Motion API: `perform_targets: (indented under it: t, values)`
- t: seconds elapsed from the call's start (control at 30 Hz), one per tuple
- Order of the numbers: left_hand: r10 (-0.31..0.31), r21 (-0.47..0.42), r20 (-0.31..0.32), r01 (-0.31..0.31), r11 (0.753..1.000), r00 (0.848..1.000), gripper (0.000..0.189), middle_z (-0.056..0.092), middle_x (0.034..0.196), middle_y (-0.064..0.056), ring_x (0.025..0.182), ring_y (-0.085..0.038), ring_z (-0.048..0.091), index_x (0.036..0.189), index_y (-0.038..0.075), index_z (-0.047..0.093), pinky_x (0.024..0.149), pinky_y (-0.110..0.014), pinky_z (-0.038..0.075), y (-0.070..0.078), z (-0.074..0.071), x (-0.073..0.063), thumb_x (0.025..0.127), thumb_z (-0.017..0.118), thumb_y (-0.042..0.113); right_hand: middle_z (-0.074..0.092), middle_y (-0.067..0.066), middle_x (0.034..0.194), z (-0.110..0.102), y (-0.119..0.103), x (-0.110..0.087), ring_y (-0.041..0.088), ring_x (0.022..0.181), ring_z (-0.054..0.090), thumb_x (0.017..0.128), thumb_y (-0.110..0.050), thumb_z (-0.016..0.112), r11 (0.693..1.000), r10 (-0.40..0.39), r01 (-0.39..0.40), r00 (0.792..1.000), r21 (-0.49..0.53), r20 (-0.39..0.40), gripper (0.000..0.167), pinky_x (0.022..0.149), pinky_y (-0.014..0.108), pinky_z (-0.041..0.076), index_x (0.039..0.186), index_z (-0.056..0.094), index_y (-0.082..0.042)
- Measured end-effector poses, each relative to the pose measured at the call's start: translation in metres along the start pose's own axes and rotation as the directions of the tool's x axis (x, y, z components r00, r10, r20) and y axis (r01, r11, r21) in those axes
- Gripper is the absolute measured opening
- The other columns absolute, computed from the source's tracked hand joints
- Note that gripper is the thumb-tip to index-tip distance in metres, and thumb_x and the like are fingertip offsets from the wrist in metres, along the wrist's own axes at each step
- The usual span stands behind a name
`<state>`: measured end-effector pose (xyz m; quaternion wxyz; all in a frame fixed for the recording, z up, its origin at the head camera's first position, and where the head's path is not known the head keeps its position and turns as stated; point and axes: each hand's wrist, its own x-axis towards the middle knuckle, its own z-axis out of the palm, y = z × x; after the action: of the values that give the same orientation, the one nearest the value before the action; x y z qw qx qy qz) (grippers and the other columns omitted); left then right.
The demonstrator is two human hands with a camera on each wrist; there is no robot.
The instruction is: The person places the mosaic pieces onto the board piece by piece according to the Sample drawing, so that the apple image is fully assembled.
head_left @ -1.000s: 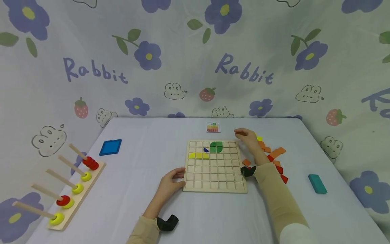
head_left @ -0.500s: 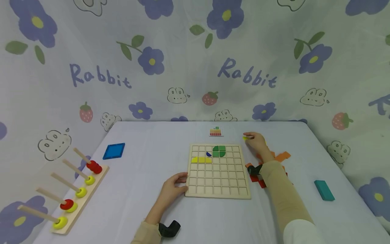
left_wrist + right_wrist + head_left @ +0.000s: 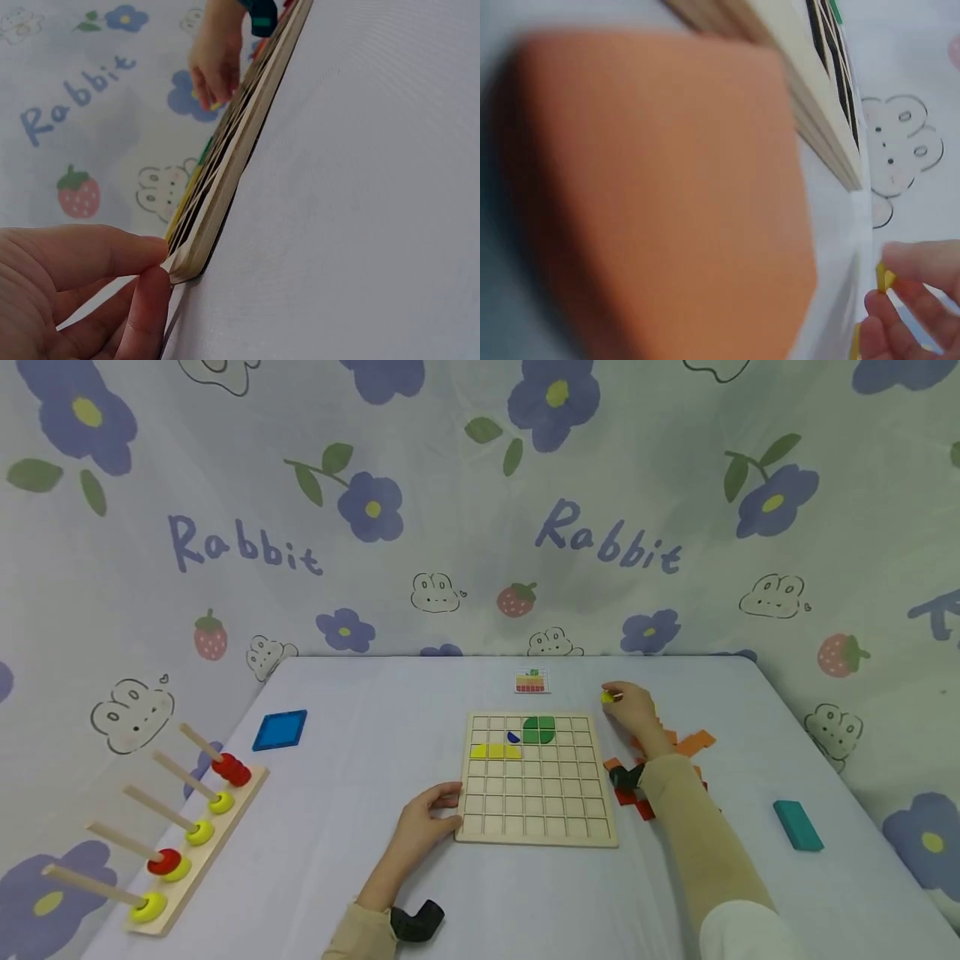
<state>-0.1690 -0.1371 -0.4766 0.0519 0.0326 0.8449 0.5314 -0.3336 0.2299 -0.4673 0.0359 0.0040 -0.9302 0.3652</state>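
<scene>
My left hand [image 3: 424, 818] holds the near left corner of a wooden grid board [image 3: 536, 795], its thumb and fingertips [image 3: 154, 255] at the edge. On the board lie a row of yellow tiles [image 3: 496, 752], a blue half-round tile [image 3: 513, 737] and several green tiles [image 3: 538, 730] forming a leaf-like shape. Beyond the board's far right corner, my right hand [image 3: 632, 708] pinches a small yellow tile [image 3: 883, 277] between thumb and fingers. Loose orange tiles [image 3: 696, 743] and red tiles [image 3: 645, 811] lie under and around the right forearm, partly hidden.
A small pattern card [image 3: 532, 682] lies behind the board. To the left stands a wooden peg rack [image 3: 202, 852] with red and yellow rings, and a blue tray [image 3: 281, 730]. At the right is a teal block [image 3: 798, 826]. A large orange tile [image 3: 675, 180] looms close in the right wrist view.
My right hand moved slightly back among the loose tiles, and a yellow tile now shows in its fingers. Red tiles near the forearm have shifted. The left hand stays at the board.
</scene>
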Motion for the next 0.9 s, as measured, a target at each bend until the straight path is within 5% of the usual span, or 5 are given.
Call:
perform_targets:
  t: [0.17, 0.43, 0.67, 0.77, 0.9]
  values:
    - [0.007, -0.024, -0.007, -0.007, 1.000, 1.000, 0.045, 0.062, 0.111, -0.010, 0.102, -0.024, 0.057, 0.120, 0.004, 0.059, 0.072, -0.023, 0.049, 0.000, -0.001, -0.001, 0.076, 0.070, 0.002, 0.054, 0.024, 0.120, 0.002, -0.011, -0.006, 0.037, 0.106, 0.053, 0.084, -0.003, 0.059, 0.985, 0.087, -0.083, 0.996, 0.152, -0.017, 0.040, 0.081, 0.041, 0.050, 0.124, 0.056, 0.002]
    - [0.015, -0.009, -0.005, -0.015, 1.000, 1.000, 0.045, 0.063, 0.110, -0.009, 0.102, -0.023, 0.058, 0.120, 0.005, 0.059, 0.072, -0.024, 0.049, -0.004, 0.001, 0.001, 0.076, 0.071, 0.004, 0.060, 0.023, 0.114, -0.001, -0.017, -0.013, 0.032, 0.100, 0.056, 0.085, -0.005, 0.061, 0.973, 0.157, -0.151, 0.987, 0.172, -0.025, 0.028, 0.075, 0.032, 0.050, 0.112, 0.064, 0.003]
    - [0.015, 0.007, -0.012, -0.015, 1.000, 1.000, 0.044, 0.064, 0.108, -0.007, 0.101, -0.022, 0.058, 0.119, 0.007, 0.060, 0.072, -0.023, 0.049, -0.005, 0.000, 0.002, 0.077, 0.070, 0.003, 0.055, 0.021, 0.123, -0.006, -0.042, -0.021, 0.032, 0.105, 0.058, 0.089, -0.010, 0.060, 0.897, 0.118, -0.168, 0.982, 0.408, 0.146, 0.035, 0.085, 0.035, 0.052, 0.121, 0.058, 0.004]
    - [0.018, 0.017, -0.008, -0.018, 1.000, 1.000, 0.044, 0.064, 0.108, -0.007, 0.101, -0.022, 0.058, 0.119, 0.007, 0.060, 0.073, -0.023, 0.049, -0.004, -0.001, 0.003, 0.077, 0.069, 0.004, 0.056, 0.021, 0.121, -0.002, -0.058, -0.026, 0.030, 0.105, 0.057, 0.089, -0.012, 0.061, 0.901, 0.063, -0.150, 0.974, 0.408, 0.218, 0.036, 0.088, 0.037, 0.051, 0.121, 0.057, 0.004]
    - [0.016, 0.022, 0.004, -0.016, 1.000, 1.000, 0.044, 0.063, 0.109, -0.008, 0.102, -0.023, 0.058, 0.119, 0.005, 0.059, 0.074, -0.025, 0.049, -0.004, 0.000, 0.004, 0.076, 0.069, 0.004, 0.061, 0.017, 0.113, 0.009, -0.076, -0.034, 0.028, 0.099, 0.057, 0.087, -0.015, 0.063, 0.948, 0.006, -0.100, 0.955, 0.303, 0.296, 0.031, 0.088, 0.041, 0.050, 0.114, 0.063, 0.000]
